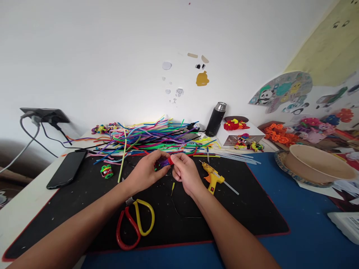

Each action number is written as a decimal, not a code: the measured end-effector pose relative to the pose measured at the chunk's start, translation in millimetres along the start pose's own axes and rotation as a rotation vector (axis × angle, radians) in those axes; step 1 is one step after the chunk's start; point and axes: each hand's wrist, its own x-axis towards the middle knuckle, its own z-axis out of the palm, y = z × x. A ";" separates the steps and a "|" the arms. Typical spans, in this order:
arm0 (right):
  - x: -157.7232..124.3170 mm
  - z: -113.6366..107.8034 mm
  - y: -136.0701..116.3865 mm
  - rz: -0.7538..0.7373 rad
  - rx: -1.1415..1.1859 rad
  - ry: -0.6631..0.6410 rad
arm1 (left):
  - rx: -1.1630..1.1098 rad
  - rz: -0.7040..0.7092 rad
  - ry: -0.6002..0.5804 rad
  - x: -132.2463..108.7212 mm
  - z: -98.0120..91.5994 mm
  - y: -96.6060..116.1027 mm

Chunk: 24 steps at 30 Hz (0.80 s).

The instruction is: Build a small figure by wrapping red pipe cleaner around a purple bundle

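Between my two hands is a small pipe-cleaner piece [165, 163], purple and blue with a red end. My left hand [148, 168] curls round its left side, thumb below and fingers above. My right hand [183, 170] pinches the red end between thumb and forefinger. Part of the piece is hidden by my fingers. Scissors [144, 218] with one red and one yellow handle lie below my left hand, their blades mostly covered by my forearm. Right of my right hand rests a yellow glue gun [213, 177] with a clear stick in its back.
A heap of coloured pipe cleaners [151, 136] lines the wall. On the black mat [238, 213] sits a small green and red pipe-cleaner figure [107, 171]. A phone [67, 170] lies left, a black flask [215, 119] stands behind, and a beige bowl [319, 164] is at right.
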 end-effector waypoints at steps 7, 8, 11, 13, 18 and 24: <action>-0.5 1.7 2.8 0.002 -0.021 -0.002 | 0.023 -0.008 0.029 -0.2 2.9 -1.2; -0.6 1.9 3.9 0.002 -0.019 0.001 | 0.030 -0.009 0.033 -0.3 3.6 -1.7; -0.6 2.3 6.4 0.005 -0.013 0.009 | 0.041 -0.018 0.042 -0.8 6.1 -3.4; -0.6 2.4 6.3 0.005 -0.013 0.007 | 0.038 -0.026 0.040 -0.9 6.4 -4.2; -0.7 1.0 0.0 0.000 -0.039 0.007 | -0.005 -0.039 -0.052 1.7 -5.3 -1.6; -1.8 1.7 -1.4 -0.018 -0.070 0.001 | -0.059 -0.073 -0.170 2.8 -20.4 6.9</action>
